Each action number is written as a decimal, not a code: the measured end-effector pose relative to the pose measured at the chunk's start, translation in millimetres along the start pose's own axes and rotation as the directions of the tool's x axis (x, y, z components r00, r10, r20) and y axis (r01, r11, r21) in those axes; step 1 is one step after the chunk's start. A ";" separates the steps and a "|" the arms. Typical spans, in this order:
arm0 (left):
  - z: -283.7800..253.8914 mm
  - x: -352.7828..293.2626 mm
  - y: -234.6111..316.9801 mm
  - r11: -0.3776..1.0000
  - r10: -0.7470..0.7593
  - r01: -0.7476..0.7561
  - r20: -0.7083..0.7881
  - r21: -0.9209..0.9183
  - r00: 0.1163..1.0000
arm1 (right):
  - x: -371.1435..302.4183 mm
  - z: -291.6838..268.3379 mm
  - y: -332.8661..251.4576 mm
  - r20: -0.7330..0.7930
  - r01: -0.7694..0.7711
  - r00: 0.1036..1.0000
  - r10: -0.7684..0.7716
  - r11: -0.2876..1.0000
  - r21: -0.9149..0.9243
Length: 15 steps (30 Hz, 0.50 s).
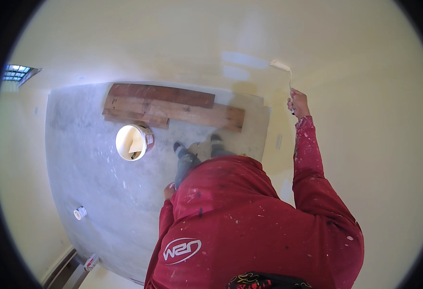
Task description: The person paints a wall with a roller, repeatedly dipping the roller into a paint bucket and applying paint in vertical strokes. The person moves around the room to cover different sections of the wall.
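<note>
My right hand (298, 102) is raised in front of the pale yellow wall (356, 115), its fingers wrapped round the handle of a small paint roller (280, 65). The roller's white sleeve lies against the wall or very near it, just right of some lighter patches (245, 59). Down beside my thigh hangs my left hand (169, 190), partly covered by my body. How its fingers are set does not show clearly. A white bucket (119, 142) stands on the floor ahead of my feet, to the left, with a cream-coloured flat piece and something dark inside.
Wooden boards (187, 115) lie on the grey floor (86, 164) along the foot of the wall. Farther left is a small white can (80, 213). A dark wooden frame (69, 269) is at the lower left. A window (16, 72) shows at the far left, and a wall plate (279, 141) right of my feet.
</note>
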State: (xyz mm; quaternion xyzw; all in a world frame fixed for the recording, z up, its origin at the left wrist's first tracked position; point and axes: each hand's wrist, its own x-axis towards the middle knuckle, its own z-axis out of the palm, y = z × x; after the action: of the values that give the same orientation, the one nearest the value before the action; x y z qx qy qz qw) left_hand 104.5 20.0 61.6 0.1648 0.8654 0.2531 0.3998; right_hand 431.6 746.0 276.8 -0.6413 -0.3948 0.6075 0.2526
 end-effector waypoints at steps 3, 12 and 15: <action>13.4 2.7 1.2 0.999 0.014 -0.016 -0.039 -0.041 0.999 | -7.4 15.0 -7.3 -0.003 0.015 1.000 -0.015 0.999 0.047; 32.8 25.0 -65.4 0.998 -0.037 0.034 -0.060 -0.046 0.997 | -16.9 18.6 -13.4 0.047 0.001 0.999 -0.001 1.000 0.008; 29.3 30.3 -47.4 0.993 -0.050 0.042 -0.072 -0.108 0.996 | -46.5 5.5 -39.0 -0.009 0.076 0.997 -0.075 0.996 0.046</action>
State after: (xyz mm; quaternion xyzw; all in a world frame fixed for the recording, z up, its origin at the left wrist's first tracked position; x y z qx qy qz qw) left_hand 104.3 4.9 0.0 0.1137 0.8686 0.2956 0.3811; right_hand 420.8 729.2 334.3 -0.6221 -0.4036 0.6042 0.2916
